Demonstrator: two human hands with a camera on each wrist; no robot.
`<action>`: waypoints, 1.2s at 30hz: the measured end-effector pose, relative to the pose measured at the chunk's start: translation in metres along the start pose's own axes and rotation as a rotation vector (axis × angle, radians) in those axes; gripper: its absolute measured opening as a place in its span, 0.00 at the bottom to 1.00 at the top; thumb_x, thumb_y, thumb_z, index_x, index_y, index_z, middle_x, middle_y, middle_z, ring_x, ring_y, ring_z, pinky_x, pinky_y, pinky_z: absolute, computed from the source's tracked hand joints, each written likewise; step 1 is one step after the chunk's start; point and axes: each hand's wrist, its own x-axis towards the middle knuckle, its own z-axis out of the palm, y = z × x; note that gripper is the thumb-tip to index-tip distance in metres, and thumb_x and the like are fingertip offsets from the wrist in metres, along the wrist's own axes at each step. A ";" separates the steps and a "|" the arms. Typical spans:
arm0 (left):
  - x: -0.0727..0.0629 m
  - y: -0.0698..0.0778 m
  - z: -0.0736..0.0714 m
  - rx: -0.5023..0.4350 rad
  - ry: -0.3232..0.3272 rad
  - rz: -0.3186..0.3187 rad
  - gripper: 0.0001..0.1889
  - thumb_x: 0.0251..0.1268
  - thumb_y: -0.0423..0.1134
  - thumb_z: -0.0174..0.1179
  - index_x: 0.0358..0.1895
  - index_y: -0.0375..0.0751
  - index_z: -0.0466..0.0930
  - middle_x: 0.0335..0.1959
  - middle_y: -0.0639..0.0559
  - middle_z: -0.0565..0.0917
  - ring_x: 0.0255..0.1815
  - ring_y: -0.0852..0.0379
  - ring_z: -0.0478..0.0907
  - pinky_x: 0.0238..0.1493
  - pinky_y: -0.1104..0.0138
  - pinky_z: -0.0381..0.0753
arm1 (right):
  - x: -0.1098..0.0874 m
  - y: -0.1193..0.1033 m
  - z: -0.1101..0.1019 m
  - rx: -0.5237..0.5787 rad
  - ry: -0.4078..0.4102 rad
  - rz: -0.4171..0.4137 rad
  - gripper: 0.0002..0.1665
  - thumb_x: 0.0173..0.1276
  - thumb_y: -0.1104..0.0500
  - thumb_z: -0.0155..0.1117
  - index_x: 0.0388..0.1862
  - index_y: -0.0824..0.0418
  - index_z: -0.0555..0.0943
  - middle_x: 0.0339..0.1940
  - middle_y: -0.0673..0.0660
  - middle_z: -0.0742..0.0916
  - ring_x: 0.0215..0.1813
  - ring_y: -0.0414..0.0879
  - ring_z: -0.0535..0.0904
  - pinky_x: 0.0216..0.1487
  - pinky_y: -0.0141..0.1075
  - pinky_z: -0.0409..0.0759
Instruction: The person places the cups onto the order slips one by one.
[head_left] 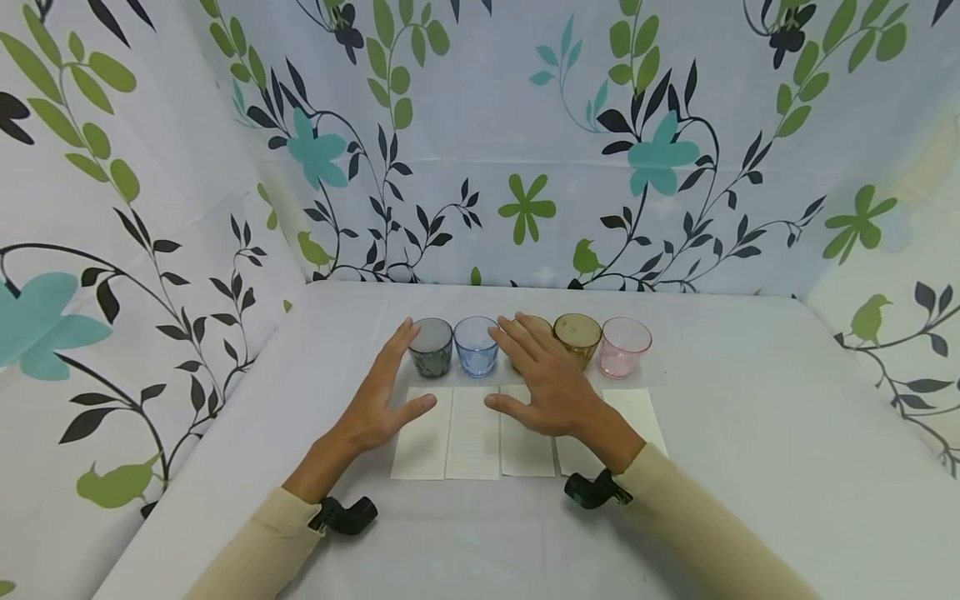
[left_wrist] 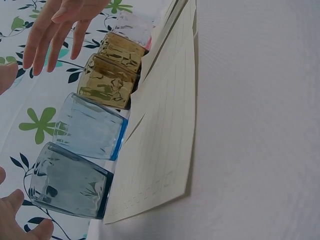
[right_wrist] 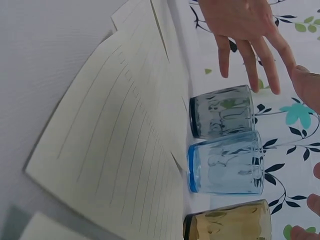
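A row of glass tumblers stands on the table: a grey glass (head_left: 431,357), a blue glass (head_left: 477,352), two amber ones and a pink glass (head_left: 626,350). My left hand (head_left: 375,408) is raised with spread fingers near the grey glass, holding nothing. Over the middle of the row my right hand (head_left: 551,387) hovers, fingers extended, hiding most of the nearer amber glass (left_wrist: 106,85) in the head view. The other amber glass (head_left: 577,333) shows behind that hand. Lined paper sheets (head_left: 472,442) lie side by side in front of the glasses, partly covered by the right hand and forearm.
White cloth covers the table (head_left: 465,542). Behind it and to the sides hangs a leaf-patterned curtain (head_left: 465,150). A small black camera sits on each wrist, the left camera (head_left: 348,517) and the right camera (head_left: 592,490).
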 end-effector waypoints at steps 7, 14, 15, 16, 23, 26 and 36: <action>0.000 -0.009 0.000 -0.036 0.023 -0.029 0.49 0.64 0.52 0.62 0.83 0.52 0.42 0.85 0.54 0.42 0.84 0.47 0.42 0.76 0.33 0.48 | 0.009 -0.005 0.010 0.055 -0.030 0.031 0.52 0.67 0.33 0.60 0.82 0.56 0.58 0.82 0.56 0.62 0.83 0.57 0.52 0.78 0.60 0.57; 0.006 -0.017 -0.001 -0.078 0.050 -0.033 0.49 0.65 0.50 0.62 0.83 0.54 0.41 0.84 0.53 0.44 0.84 0.46 0.44 0.75 0.36 0.57 | 0.022 -0.014 0.017 0.099 -0.036 0.047 0.52 0.67 0.34 0.61 0.82 0.57 0.58 0.82 0.57 0.63 0.83 0.58 0.53 0.78 0.58 0.58; 0.007 -0.018 0.000 -0.084 0.050 -0.035 0.49 0.65 0.49 0.62 0.83 0.53 0.41 0.84 0.52 0.44 0.84 0.45 0.44 0.74 0.36 0.57 | 0.024 -0.015 0.018 0.099 -0.039 0.050 0.52 0.68 0.34 0.61 0.82 0.57 0.58 0.82 0.57 0.63 0.83 0.58 0.53 0.79 0.58 0.58; 0.007 -0.019 0.000 -0.089 0.049 -0.038 0.48 0.65 0.49 0.61 0.83 0.53 0.41 0.84 0.52 0.44 0.84 0.45 0.43 0.74 0.36 0.57 | 0.026 -0.015 0.020 0.096 -0.041 0.051 0.51 0.68 0.34 0.61 0.81 0.58 0.59 0.82 0.57 0.64 0.83 0.58 0.53 0.79 0.57 0.58; 0.007 -0.023 0.003 -0.143 0.076 -0.063 0.46 0.68 0.47 0.59 0.83 0.51 0.42 0.84 0.49 0.46 0.83 0.43 0.45 0.73 0.34 0.57 | 0.040 -0.020 0.027 0.090 -0.069 0.051 0.51 0.70 0.34 0.59 0.81 0.60 0.58 0.81 0.58 0.64 0.83 0.57 0.53 0.79 0.55 0.60; 0.008 -0.025 0.004 -0.182 0.089 -0.074 0.45 0.70 0.45 0.58 0.83 0.51 0.42 0.84 0.47 0.47 0.82 0.40 0.46 0.73 0.32 0.57 | 0.044 -0.020 0.029 0.075 -0.080 0.053 0.52 0.69 0.34 0.59 0.81 0.61 0.58 0.81 0.58 0.65 0.82 0.58 0.54 0.78 0.55 0.60; 0.014 -0.020 -0.001 -0.298 0.138 -0.119 0.40 0.73 0.38 0.51 0.83 0.46 0.42 0.83 0.39 0.48 0.80 0.30 0.48 0.71 0.29 0.56 | 0.062 -0.022 0.034 0.030 -0.120 0.068 0.51 0.71 0.34 0.59 0.81 0.62 0.58 0.80 0.59 0.67 0.82 0.57 0.54 0.79 0.52 0.59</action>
